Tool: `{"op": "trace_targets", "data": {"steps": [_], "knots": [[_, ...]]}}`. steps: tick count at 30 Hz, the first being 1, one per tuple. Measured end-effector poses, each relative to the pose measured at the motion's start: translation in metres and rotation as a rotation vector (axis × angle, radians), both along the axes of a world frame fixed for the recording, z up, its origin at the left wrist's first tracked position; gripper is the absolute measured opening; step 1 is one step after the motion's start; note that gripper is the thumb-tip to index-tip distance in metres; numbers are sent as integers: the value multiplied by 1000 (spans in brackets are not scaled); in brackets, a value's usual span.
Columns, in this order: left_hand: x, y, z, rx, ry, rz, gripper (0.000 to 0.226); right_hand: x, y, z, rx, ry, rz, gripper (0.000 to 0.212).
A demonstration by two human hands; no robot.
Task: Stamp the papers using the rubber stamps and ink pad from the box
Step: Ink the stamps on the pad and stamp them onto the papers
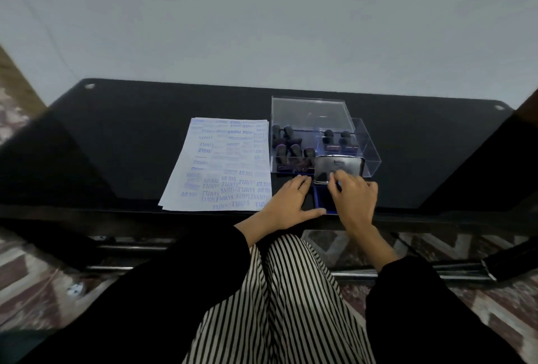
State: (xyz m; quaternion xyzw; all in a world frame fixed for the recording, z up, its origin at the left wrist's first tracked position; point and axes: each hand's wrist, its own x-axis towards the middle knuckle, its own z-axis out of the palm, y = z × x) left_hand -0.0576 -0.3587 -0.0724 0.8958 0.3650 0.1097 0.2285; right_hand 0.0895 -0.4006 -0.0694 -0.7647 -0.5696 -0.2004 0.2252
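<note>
Head view: a person sits at a black table [116, 145], black sleeves and a striped garment over the lap. A stack of papers [221, 165] lies left of centre, the top sheet crowded with blue impressions: SAMPLE, AIR MAIL, FRAGILE. Just right of the papers stands a clear box [369, 154], its transparent lid raised at the back. Black-handled rubber stamps [291, 148] stand in the box's left compartments, with two more in a right one. The ink pad [321, 200] sits at the table's near edge, in front of the box, touching or almost touching it. Its blue base is partly hidden, and its metal lid [345, 167] stands open against the box front. The left hand [291, 203] rests flat on the table between the papers and the pad, fingers straight, thumb reaching to the base's near corner. The right hand [353, 197] covers the base, its fingers [334, 179] bent onto the lid's lower edge. Cannot tell whether they pinch the lid or only press on it.
</note>
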Motion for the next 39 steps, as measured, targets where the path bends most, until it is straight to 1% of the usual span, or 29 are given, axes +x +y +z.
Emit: {"op": "trace_targets", "data": {"steps": [2,4,6,8,13,16,17,19,21,25,28,31,34,39], "knots": [[-14,7,14,-16,-134,16,72,-2,1,7,74,36,-21,30],[-34,20,27,25,-262,42,56,-12,6,18,186,104,-19,36],[-58,38,37,72,-365,90,41,-27,18,34,275,139,41,37],[-83,57,43,116,-439,149,30,-46,35,50,319,173,110,37],[-144,101,51,219,-538,318,25,-104,91,80,227,287,277,40],[-178,129,49,237,-543,451,26,-136,130,88,136,321,375,28],[-188,138,48,236,-540,498,27,-145,144,89,81,323,391,28],[-204,156,44,205,-499,597,31,-164,172,88,-28,305,419,38],[-213,169,40,140,-406,666,35,-180,193,86,-119,290,452,42],[-222,197,24,46,-209,724,40,-210,236,75,-285,268,533,41],[-219,209,8,53,-80,714,44,-223,260,65,-368,210,576,38],[-217,213,-8,75,58,701,48,-228,275,56,-415,115,572,37],[-219,215,-19,154,178,693,49,-230,284,47,-434,72,552,43],[-219,216,-23,195,236,686,50,-233,287,39,-418,46,540,47]]}}
